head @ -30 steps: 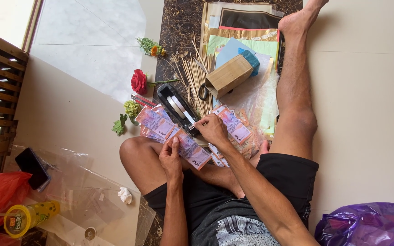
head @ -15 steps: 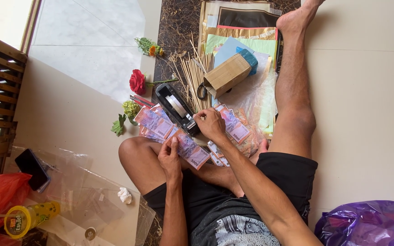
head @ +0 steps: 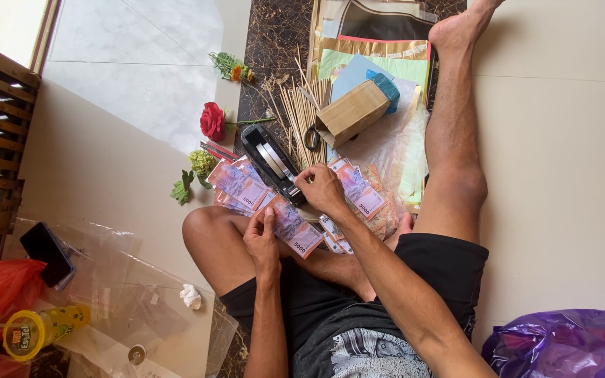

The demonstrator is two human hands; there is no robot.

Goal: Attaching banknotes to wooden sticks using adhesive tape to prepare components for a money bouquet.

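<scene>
Head view: the left hand (head: pixel 262 238) pinches the near edge of a taped row of banknotes (head: pixel 260 199) lying across the knee, while the right hand (head: pixel 321 190) closes its fingertips at the tape dispenser (head: pixel 272 161) just beyond the row. The notes appear light, thin and limp, likely to crease or tear; grip is best taken flat at the edges, supporting the row along its length.

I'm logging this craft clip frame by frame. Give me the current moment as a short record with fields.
setting: person seated on the floor, one leg stretched out
left hand: pinching a strip of joined banknotes
right hand: at the black tape dispenser
nearby: red rose, wooden sticks, cardboard box, coloured paper sheets
off to the side: phone, purple bag
</scene>
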